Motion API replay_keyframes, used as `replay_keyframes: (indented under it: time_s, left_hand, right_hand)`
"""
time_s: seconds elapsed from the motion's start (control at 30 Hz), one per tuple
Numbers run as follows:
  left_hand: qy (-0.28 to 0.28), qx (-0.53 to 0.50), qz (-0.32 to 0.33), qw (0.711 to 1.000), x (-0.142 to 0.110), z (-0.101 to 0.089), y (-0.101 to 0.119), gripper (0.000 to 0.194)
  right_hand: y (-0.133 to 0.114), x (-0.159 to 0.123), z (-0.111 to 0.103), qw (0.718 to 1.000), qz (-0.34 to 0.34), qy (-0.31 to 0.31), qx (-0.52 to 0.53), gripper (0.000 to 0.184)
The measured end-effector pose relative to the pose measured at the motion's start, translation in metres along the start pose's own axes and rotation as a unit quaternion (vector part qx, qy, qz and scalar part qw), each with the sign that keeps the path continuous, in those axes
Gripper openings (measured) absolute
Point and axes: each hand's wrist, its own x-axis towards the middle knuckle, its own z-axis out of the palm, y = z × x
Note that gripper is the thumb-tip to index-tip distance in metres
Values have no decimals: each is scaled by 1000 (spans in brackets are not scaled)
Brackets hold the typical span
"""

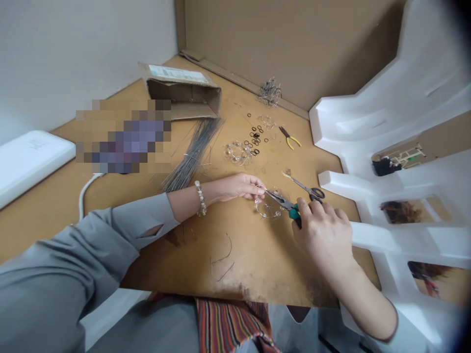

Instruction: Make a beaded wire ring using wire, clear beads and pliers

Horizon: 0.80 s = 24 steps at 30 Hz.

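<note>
My left hand [247,187] pinches the upper left edge of a round wire frame [270,215] strung with clear beads, which it holds over the wooden table. My right hand [324,228] wraps round the green handles of long-nosed pliers [281,200]. Their jaw tips point left and meet the wire right beside my left fingertips; whether they grip it I cannot tell. Farther back lies another beaded wire ring [238,153]. To the right of the pliers rest scissors [305,188] with black handles.
A bundle of straight grey wires [191,159] lies in front of an open cardboard box [184,93]. Several dark rings [255,139], yellow-handled pliers [290,138] and a wire cluster [270,92] are at the back. White foam [382,235] borders the right side; cut wire pieces [225,272] lie near the front.
</note>
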Motion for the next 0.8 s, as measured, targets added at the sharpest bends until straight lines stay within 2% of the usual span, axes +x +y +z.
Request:
replay_keyframes:
  time_s: [0.2, 0.43, 0.8]
  left_hand:
    - [-2, 2, 5, 1000, -1, 1, 0, 13]
    - [6, 43, 15, 999, -1, 3, -1, 10]
    - [12, 1, 21, 1000, 0, 4, -3, 12]
  right_hand:
    - [1, 0, -1, 1000, -7, -10, 0, 29]
    - [4, 3, -4, 999, 2, -29, 29, 14]
    - [6, 3, -5, 999, 11, -30, 38, 14]
